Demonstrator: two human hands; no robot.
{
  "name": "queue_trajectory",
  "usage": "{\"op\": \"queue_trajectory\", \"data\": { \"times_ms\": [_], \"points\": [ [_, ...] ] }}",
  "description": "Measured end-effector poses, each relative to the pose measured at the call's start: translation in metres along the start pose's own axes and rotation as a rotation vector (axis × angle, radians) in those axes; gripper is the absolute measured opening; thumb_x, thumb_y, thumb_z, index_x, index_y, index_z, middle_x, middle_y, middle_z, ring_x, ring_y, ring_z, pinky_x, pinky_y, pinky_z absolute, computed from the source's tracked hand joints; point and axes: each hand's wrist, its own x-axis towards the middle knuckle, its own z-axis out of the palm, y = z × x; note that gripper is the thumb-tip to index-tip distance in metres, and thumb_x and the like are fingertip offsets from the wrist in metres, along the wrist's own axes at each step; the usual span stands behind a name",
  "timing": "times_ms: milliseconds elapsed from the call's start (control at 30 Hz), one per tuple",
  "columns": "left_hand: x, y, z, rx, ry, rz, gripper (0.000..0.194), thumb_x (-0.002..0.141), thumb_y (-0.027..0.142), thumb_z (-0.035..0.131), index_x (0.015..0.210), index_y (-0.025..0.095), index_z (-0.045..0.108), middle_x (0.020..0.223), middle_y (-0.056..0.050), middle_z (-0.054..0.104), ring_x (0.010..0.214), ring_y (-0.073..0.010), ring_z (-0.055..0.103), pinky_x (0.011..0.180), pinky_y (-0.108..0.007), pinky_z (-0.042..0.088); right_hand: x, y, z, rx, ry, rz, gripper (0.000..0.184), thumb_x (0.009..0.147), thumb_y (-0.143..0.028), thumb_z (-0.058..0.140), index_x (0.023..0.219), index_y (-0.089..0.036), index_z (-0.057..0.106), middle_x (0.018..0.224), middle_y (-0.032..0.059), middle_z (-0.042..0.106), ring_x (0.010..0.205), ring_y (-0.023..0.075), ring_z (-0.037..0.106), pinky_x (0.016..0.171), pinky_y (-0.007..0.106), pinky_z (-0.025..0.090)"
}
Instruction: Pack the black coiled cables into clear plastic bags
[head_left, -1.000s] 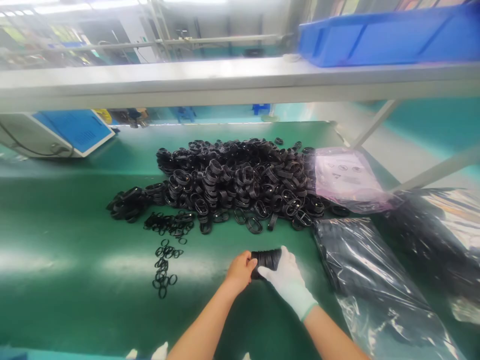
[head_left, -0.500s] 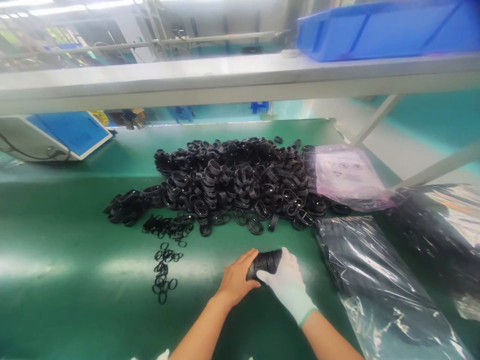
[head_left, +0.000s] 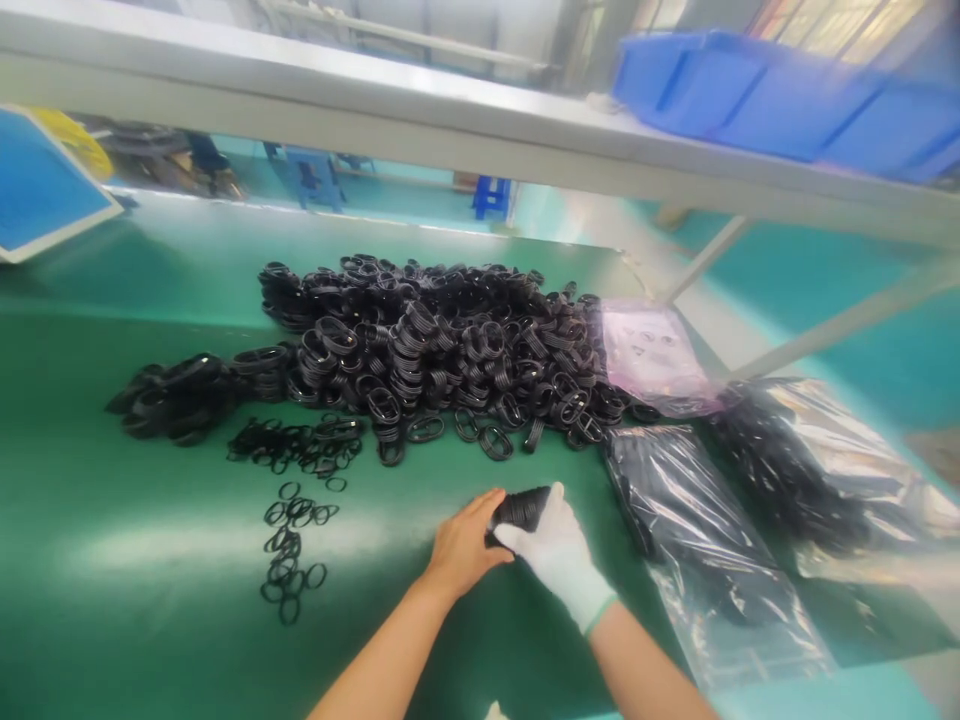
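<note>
- My bare left hand [head_left: 463, 548] and white-gloved right hand [head_left: 561, 552] pinch opposite ends of the black ribbed bundle [head_left: 525, 509]
- Likely light, pliable; best gripped endwise

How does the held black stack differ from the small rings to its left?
The black stack is held by the left hand and right hand; the small rings lie on the green table. The black stack is packed close; the small rings are loosely strewn. Both are black.
</note>
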Motion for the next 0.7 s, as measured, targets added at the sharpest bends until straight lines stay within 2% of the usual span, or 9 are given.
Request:
{"op": "queue_trajectory", "data": {
  "times_ms": [67,133,300,467,600,700],
  "points": [
    [0.0,-0.001,0.001,0.015,0.004,0.007,0.073,0.062,0.027,0.064,0.129,0.034,0.036,0.137,0.006,0.037,0.118,-0.0171,0.043,0.097,-0.029,0.035,-0.009,-0.009,0.014,-0.06,0.125,0.04,0.112,0.056,-0.054,0.061,0.136,0.001,0.006,0.133,0.026,0.032,0.118,0.0353,0.038,0.094,0.042,0.032],
    [0.0,-0.003,0.002,0.033,0.006,0.024,0.073,0.063,0.026,0.063,0.13,0.032,0.034,0.138,0.005,0.035,0.123,-0.0161,0.037,0.1,-0.029,0.032,-0.012,-0.014,0.023,-0.078,0.195,0.063,0.108,0.057,-0.05,0.061,0.137,-0.002,0.006,0.132,0.0246,0.033,0.118,0.0353,0.038,0.094,0.043,0.031],
    [0.002,-0.011,0.008,0.082,0.007,0.078,0.077,0.064,0.024,0.062,0.133,0.03,0.029,0.14,0.005,0.033,0.126,-0.0149,0.032,0.102,-0.03,0.03,-0.01,-0.016,0.026,-0.075,0.233,0.085,0.101,0.059,-0.047,0.058,0.137,-0.006,0.008,0.13,0.022,0.036,0.118,0.0338,0.037,0.093,0.043,0.029],
    [0.004,-0.014,0.009,0.101,0.013,0.074,0.071,0.066,0.019,0.055,0.132,0.03,0.03,0.138,0.006,0.035,0.125,-0.0133,0.034,0.101,-0.028,0.03,-0.011,-0.024,0.031,-0.127,0.271,0.096,0.106,0.056,-0.048,0.059,0.135,0.002,0.009,0.134,0.0246,0.029,0.119,0.0352,0.033,0.097,0.043,0.024],
    [0.005,-0.013,0.009,0.13,0.038,0.073,0.067,0.066,0.017,0.05,0.13,0.028,0.034,0.136,0.005,0.039,0.121,-0.0143,0.037,0.097,-0.028,0.034,-0.006,-0.029,0.04,-0.171,0.331,0.144,0.102,0.054,-0.038,0.06,0.135,0.002,0.013,0.126,0.0212,0.039,0.11,0.0332,0.04,0.096,0.039,0.026],
    [0.006,-0.012,0.009,0.152,0.039,0.065,0.068,0.065,0.015,0.049,0.13,0.028,0.034,0.135,0.006,0.04,0.119,-0.0149,0.038,0.095,-0.027,0.036,-0.002,-0.031,0.044,-0.193,0.36,0.161,0.103,0.053,-0.041,0.06,0.134,0.004,0.015,0.119,0.0216,0.043,0.102,0.0331,0.044,0.093,0.04,0.028]
  ]
}}
